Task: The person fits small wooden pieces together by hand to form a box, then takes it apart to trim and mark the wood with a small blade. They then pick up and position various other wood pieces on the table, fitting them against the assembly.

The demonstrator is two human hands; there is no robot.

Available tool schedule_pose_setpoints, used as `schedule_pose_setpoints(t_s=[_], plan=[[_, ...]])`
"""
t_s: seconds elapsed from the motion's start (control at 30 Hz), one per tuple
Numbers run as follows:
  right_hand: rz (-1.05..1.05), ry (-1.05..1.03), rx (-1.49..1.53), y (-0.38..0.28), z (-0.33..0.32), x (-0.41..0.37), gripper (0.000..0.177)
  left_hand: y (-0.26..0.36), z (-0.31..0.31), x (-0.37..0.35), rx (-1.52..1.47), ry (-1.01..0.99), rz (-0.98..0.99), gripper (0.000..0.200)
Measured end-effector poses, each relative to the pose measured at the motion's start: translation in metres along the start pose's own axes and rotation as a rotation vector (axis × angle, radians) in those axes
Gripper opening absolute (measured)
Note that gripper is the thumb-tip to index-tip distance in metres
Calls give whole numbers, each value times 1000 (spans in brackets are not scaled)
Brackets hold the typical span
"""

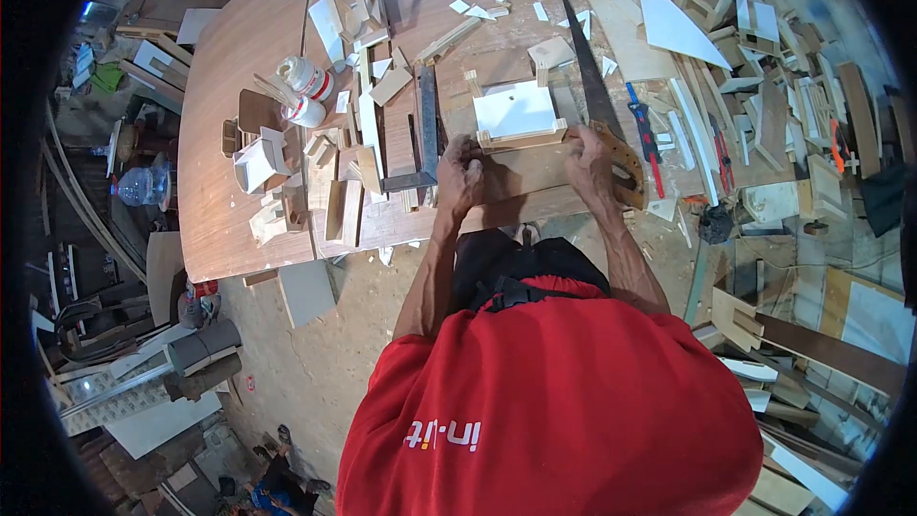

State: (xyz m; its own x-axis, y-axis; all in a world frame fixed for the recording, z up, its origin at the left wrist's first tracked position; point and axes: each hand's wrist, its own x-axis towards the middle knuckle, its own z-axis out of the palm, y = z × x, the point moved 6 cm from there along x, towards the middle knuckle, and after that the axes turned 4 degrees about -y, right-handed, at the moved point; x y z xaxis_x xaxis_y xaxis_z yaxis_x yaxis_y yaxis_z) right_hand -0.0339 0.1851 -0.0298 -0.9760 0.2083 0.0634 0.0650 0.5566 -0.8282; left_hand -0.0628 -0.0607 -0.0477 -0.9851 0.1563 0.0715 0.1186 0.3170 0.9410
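A small wooden frame with a white panel rests near the table's front edge, with short blocks at its corners. At its near left corner, my left hand has its fingers curled against the wood. My right hand closes on the near right corner, thumb towards the frame; part of its grip is hidden. Beside the right hand lies a handsaw, its wooden handle partly behind that hand and its blade pointing away. Left of the frame is a metal try square, close to my left hand.
Several offcuts and small wooden assemblies cover the table's left part, near white glue jars. A red and blue tool lies right of the saw. Long strips and scrap wood crowd the right side. A seam runs across the table.
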Motion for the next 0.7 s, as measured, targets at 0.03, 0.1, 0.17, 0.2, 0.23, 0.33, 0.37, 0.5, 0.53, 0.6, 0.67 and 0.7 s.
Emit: schedule_pose_setpoints(t_s=[0.03, 0.1, 0.17, 0.2, 0.23, 0.33, 0.37, 0.5, 0.53, 0.6, 0.67, 0.7], plan=[[-1, 0, 0, 0, -2, 5, 28, 0, -2, 2, -91, -21, -81, 39], [17, 35, -12, 1, -9, 19, 26, -2, -7, 7, -183, -44, -161, 36], [75, -16, -28, 4, -11, 36, 27, -9, -11, 17, -227, -111, -257, 34], [136, -68, -46, 7, -11, 44, 29, -7, -13, 22, -186, -105, -269, 35], [136, -63, -47, 7, -15, 53, 29, -3, -13, 26, -187, -108, -266, 35], [107, -245, -150, 8, -10, 68, 28, 7, -14, 33, -333, -108, -284, 28], [119, -283, -153, 10, -8, 70, 28, 9, -14, 34, -334, -108, -283, 28], [89, -335, -135, 10, -6, 63, 29, -2, -10, 34, -272, -159, -286, 29], [89, -336, -136, 10, -6, 63, 29, -5, -9, 34, -251, -192, -255, 30], [109, -366, -59, 10, -2, 61, 29, -6, -10, 35, -263, -186, -257, 31], [140, -387, -44, 9, 0, 60, 30, -2, -10, 34, -275, -181, -257, 32], [167, -405, -30, 11, 1, 61, 32, -4, -9, 34, -301, -169, -263, 32]])
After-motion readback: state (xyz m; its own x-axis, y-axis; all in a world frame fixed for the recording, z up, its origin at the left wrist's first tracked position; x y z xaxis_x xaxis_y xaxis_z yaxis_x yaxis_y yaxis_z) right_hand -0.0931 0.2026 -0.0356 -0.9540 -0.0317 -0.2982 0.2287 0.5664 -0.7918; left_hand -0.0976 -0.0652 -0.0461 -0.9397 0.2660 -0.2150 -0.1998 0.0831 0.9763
